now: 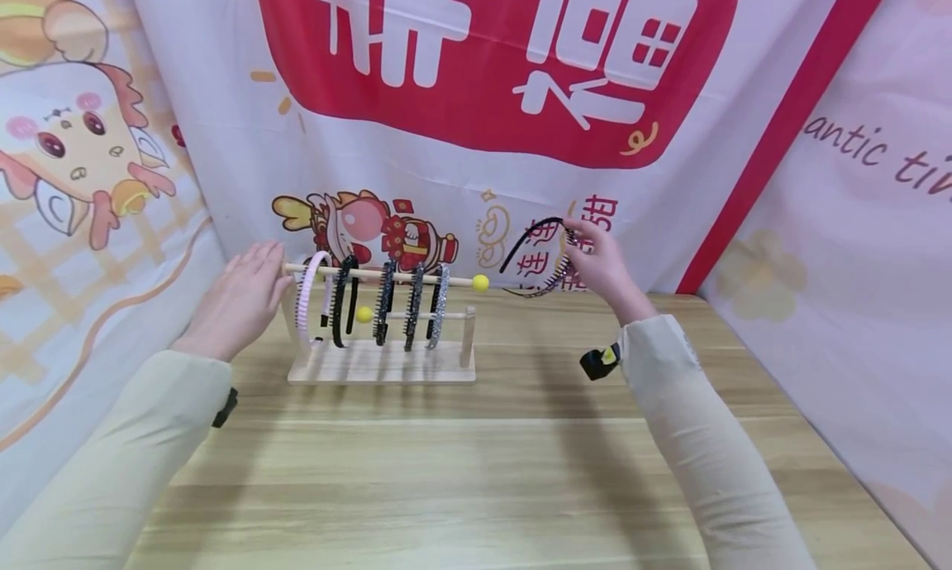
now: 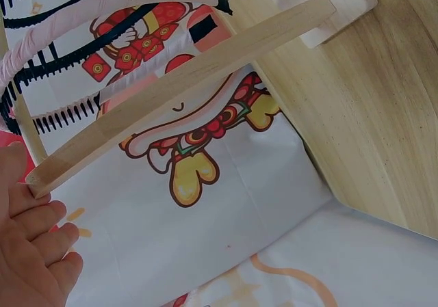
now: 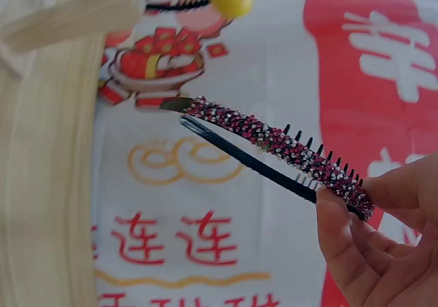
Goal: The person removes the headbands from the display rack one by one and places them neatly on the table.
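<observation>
My right hand (image 1: 595, 260) holds up a headband (image 3: 274, 146) by one part of its curve, to the right of the wooden headband stand (image 1: 383, 372). This headband has pink and silver beads outside, a dark inner band and comb teeth. My left hand (image 1: 241, 297) grips the top of the stand's left post (image 2: 185, 91), thumb and fingers on either side of it. Hanging on the stand's rods are a pink headband (image 1: 303, 301), a black headband (image 1: 339, 306) and several dark or silver glittery headbands (image 1: 440, 306).
Yellow balls cap the long upper rod (image 1: 481, 282) and the lower rod (image 1: 364, 315). The stand is on a wood-grain table (image 1: 446, 487), near its back edge. Printed cloths hang behind (image 1: 506, 124) and at both sides.
</observation>
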Motion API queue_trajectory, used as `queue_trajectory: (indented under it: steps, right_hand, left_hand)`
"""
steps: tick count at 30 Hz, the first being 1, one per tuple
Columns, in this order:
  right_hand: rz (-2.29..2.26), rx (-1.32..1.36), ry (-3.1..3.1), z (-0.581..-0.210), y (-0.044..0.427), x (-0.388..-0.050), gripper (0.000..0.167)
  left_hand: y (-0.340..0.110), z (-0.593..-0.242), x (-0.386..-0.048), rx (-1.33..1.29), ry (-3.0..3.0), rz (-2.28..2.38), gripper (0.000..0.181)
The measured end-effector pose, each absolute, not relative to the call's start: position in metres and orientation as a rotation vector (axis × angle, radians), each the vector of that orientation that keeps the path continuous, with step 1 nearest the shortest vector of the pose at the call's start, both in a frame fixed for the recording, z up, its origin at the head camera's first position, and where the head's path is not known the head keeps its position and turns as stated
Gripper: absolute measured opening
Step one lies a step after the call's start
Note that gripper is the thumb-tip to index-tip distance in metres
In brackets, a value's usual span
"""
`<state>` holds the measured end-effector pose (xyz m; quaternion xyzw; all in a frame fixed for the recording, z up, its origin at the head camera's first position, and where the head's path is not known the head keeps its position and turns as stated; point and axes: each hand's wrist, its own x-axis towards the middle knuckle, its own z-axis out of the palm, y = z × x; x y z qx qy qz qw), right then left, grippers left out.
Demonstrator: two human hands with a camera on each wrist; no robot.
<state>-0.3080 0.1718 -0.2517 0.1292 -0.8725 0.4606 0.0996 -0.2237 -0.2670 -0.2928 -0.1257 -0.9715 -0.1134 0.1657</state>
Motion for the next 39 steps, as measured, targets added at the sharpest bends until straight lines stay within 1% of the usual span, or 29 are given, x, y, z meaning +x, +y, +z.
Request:
queue_trajectory:
  steps: [10,16,22,27,30,34,39]
  right_hand:
    - [1.502,0.159,-2.631,-0.299,0.194,-0.326,0.045]
    - [1.497,0.108,-2.671,-0.325,0.196,-0.333,0.041]
    - [1.551,0.053,-2.705,-0.349,0.198,-0.339,0.041]
    - [1.539,0.004,-2.75,-0.363,0.2,-0.338,0.039]
    - [1.56,0.025,-2.747,-0.368,0.202,-0.337,0.037]
    - [1.596,0.039,-2.752,-0.373,0.201,-0.333,0.031]
    - [1.522,0.013,-2.849,-0.381,0.198,-0.328,0.023]
  left_hand:
    - [-0.269,-0.294,-0.224,-0.36,-2.765,-0.314,0.053]
    - [-0.269,-0.293,-0.224,-0.361,-2.771,-0.316,0.054]
    - [-0.269,-0.293,-0.223,-0.35,-2.777,-0.325,0.054]
    - [-0.268,-0.292,-0.223,-0.354,-2.772,-0.333,0.054]
    - [-0.267,-0.292,-0.223,-0.356,-2.769,-0.334,0.054]
    - [-0.267,-0.293,-0.223,-0.352,-2.765,-0.335,0.053]
    - [-0.266,-0.292,-0.223,-0.351,-2.766,-0.344,0.054]
